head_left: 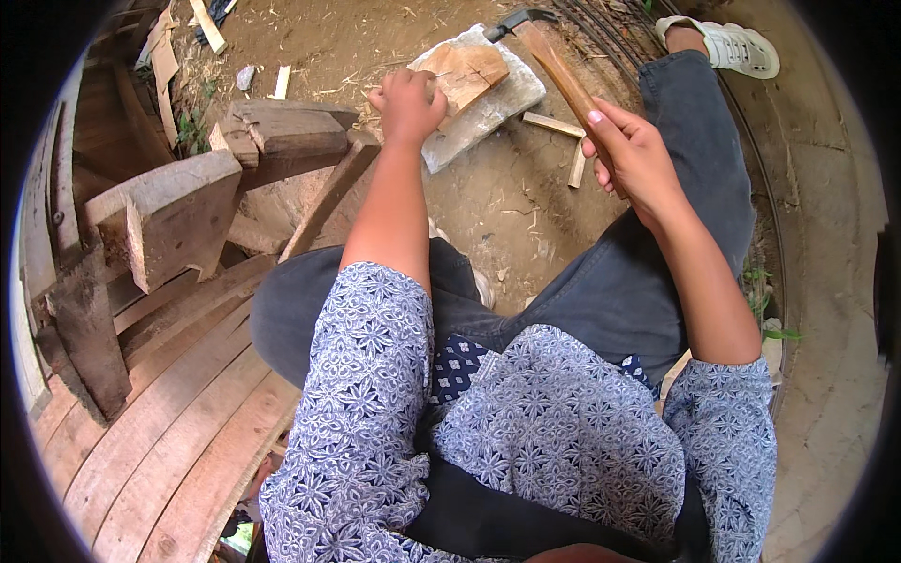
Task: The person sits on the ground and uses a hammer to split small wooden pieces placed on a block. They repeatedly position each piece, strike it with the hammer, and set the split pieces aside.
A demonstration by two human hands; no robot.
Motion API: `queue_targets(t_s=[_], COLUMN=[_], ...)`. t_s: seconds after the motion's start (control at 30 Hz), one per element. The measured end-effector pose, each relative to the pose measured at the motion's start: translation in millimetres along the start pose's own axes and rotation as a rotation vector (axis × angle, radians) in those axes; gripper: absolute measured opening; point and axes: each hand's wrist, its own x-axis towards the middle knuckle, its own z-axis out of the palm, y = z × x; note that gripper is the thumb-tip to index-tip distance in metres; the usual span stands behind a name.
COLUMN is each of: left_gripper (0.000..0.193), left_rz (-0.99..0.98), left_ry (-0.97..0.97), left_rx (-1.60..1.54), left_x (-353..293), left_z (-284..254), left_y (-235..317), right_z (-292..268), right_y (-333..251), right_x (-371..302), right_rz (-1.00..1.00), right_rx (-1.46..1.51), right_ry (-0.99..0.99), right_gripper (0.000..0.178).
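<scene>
My right hand [640,161] is wrapped round the lower wooden handle of a hammer [556,73]. The dark metal head is raised, up and to the left of that hand, near the far corner of a pale stone slab [511,98]. On the slab lies a light brown wood block [474,73] with an angled edge. My left hand [410,108] is closed at the block's left side, fingers curled and thumb toward the wood. What sits between those fingers is mostly hidden; a thin dark line shows beside them on the block.
Two small wood strips [556,125] lie on the dirt right of the slab. At left stand rough timber pieces [178,211] and a slatted plank surface [178,432]. Thin dark rods [601,38] run along the far right, beside a concrete strip [826,235].
</scene>
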Motion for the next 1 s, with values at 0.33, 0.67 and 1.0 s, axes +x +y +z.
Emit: queue_targets(t_s=[0.33,0.67,1.0], left_gripper=[0.032,0.028,0.017], left_rz=[-0.015,-0.106,-0.156], left_ry=[0.037,-0.018,-0.109], left_rx=[0.072,0.024,0.217], left_x=[-6,0,23], left_z=[7,4,-3], left_y=[-2,-1,0], right_z=[24,107,101], right_y=[41,81,124], right_x=[20,81,83], right_rz=[-0.179,-0.221,-0.179], right_rx=[-0.09,-0.463,-0.204], right_ry=[0.06,0.246,0.296], right_gripper=[0.046,0.038,0.043])
